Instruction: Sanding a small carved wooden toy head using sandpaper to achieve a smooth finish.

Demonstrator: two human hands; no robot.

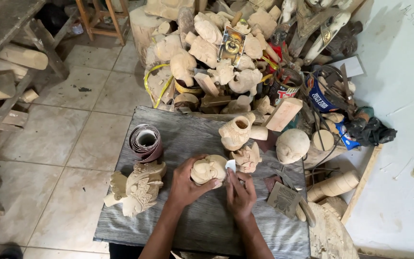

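My left hand (pixel 186 183) grips a small pale wooden carved head (pixel 207 169) on the grey wooden work board (pixel 202 225). My right hand (pixel 239 193) pinches a small piece of sandpaper (pixel 231 165) against the right side of the carved head. A winged wooden carving (pixel 137 188) lies to the left of my left hand. A roll of sandpaper (pixel 145 141) stands behind it. Two more carvings, a hollow vase-like one (pixel 235 132) and a small face (pixel 247 157), sit just beyond my hands.
A big heap of unfinished wooden carvings (pixel 212 48) fills the back. Tins, tools and a round wooden head (pixel 292 146) crowd the right side. Flat sandpaper pieces (pixel 283 199) lie near my right hand. Tiled floor (pixel 58 144) and timber lie to the left.
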